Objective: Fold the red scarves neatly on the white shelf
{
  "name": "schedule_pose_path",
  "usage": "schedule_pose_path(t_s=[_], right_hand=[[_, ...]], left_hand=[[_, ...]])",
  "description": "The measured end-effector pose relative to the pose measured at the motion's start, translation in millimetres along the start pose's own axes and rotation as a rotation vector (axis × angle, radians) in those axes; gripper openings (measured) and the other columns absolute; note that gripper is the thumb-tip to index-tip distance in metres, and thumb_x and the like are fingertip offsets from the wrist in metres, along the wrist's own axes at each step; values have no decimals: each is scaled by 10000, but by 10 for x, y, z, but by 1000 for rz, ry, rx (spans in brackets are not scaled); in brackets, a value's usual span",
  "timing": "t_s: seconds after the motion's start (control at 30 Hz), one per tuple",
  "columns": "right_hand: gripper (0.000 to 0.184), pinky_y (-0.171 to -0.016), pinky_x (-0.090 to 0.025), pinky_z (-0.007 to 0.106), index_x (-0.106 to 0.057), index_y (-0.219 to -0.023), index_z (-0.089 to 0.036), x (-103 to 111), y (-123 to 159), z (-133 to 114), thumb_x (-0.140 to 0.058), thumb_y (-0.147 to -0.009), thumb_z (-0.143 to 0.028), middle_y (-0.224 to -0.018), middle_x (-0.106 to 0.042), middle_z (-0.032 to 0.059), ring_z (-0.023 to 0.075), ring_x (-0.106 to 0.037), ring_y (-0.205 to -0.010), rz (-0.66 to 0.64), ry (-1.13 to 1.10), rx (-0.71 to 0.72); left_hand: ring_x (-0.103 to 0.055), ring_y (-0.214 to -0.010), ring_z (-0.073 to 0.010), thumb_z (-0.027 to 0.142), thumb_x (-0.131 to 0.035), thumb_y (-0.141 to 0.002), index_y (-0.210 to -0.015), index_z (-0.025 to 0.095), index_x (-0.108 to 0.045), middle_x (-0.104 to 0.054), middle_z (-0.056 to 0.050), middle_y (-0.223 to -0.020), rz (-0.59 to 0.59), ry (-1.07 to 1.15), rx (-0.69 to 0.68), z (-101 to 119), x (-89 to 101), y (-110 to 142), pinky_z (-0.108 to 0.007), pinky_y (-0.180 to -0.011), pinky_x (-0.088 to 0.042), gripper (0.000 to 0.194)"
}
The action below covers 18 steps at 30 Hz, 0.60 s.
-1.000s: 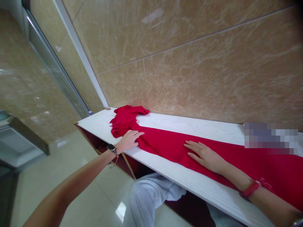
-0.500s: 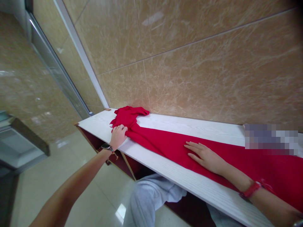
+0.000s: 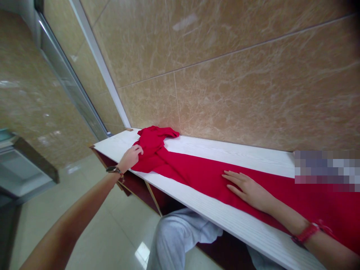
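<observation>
A long red scarf (image 3: 202, 170) runs lengthwise along a narrow white tabletop (image 3: 225, 148). Its far left end (image 3: 153, 137) lies bunched and creased, with a ragged, fringe-like edge. My left hand (image 3: 131, 156), a dark watch on its wrist, has its fingers bent and pinched on the near edge of the scarf by that crumpled part. Flat on the smoother middle stretch rests my right hand (image 3: 249, 190), fingers extended and a red band round the wrist. The scarf continues past the right forearm to the right border of the view.
A tan marble-tiled wall (image 3: 239, 93) borders the table's back edge. Dark red open compartments (image 3: 140, 187) lie under the tabletop. My grey-trousered knee (image 3: 171, 232) is beneath the front edge. A pixelated patch (image 3: 323, 168) covers something at the right.
My left hand has moved left along the near edge, and the scarf's edge there has spread out leftward with it. My right hand keeps its place on the cloth.
</observation>
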State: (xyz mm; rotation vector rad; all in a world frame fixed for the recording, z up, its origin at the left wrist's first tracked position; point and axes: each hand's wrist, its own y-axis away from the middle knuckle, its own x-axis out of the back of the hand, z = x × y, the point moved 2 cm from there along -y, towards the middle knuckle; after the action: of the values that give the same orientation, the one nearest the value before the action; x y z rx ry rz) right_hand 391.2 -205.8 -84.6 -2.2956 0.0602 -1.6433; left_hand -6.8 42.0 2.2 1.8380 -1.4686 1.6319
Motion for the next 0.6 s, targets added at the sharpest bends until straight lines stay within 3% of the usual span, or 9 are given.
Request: schedule_pose_path(t_s=[0.1,0.17,0.27,0.43,0.53,0.6], right_hand=[[476,-1047,-297,460,-509,-1250,-194,3,2,-6,-327,-885,-441,-1335,-462,95,239,-405,-1236,1,6,-1],[475,-1048,-296,454,-511,-1247,-182,7,3,-11,-327,-888,-431,-1335,-460,101,236,-400,-1240,-3,13,3],[471,-1049,-296,451,-509,-1249,-176,18,3,-18,-324,-891,-418,-1332,-463,104,232,-398,-1241,-8,15,9],[455,-1046,-297,455,-514,-1244,-185,34,0,-34,-326,-891,-403,-1326,-472,102,232,-395,-1244,-4,18,8],[446,-1041,-303,455,-518,-1239,-181,38,-9,-37,-333,-889,-386,-1323,-474,107,234,-407,-1235,1,29,9],[445,-1038,-309,454,-521,-1236,-170,44,-15,-37,-341,-887,-379,-1318,-478,115,237,-418,-1226,-1,29,12]], left_hand=[[-426,-1105,-171,46,-406,-770,-1060,166,-537,-501,-54,-1195,-38,48,-115,475,-3,-256,-295,-970,-331,340],[-397,-1168,-173,94,-447,-786,-1142,222,-519,-478,-35,-1258,-129,118,-307,824,-28,-416,-302,-987,-313,386],[-436,-1137,-175,95,-438,-807,-1195,240,-500,-540,-43,-1182,-211,191,-484,1193,-36,-591,-318,-975,-309,418],[-541,-858,-165,104,-454,-807,-935,181,-596,-590,-48,-925,-279,114,-467,1262,16,-687,-290,-858,-380,205],[-543,-845,-166,107,-454,-810,-905,171,-583,-580,-61,-968,-298,93,-447,1209,67,-663,-279,-805,-403,173],[-527,-953,-184,121,-483,-797,-932,176,-579,-568,-69,-1067,-279,156,-457,1242,105,-649,-299,-860,-388,175]])
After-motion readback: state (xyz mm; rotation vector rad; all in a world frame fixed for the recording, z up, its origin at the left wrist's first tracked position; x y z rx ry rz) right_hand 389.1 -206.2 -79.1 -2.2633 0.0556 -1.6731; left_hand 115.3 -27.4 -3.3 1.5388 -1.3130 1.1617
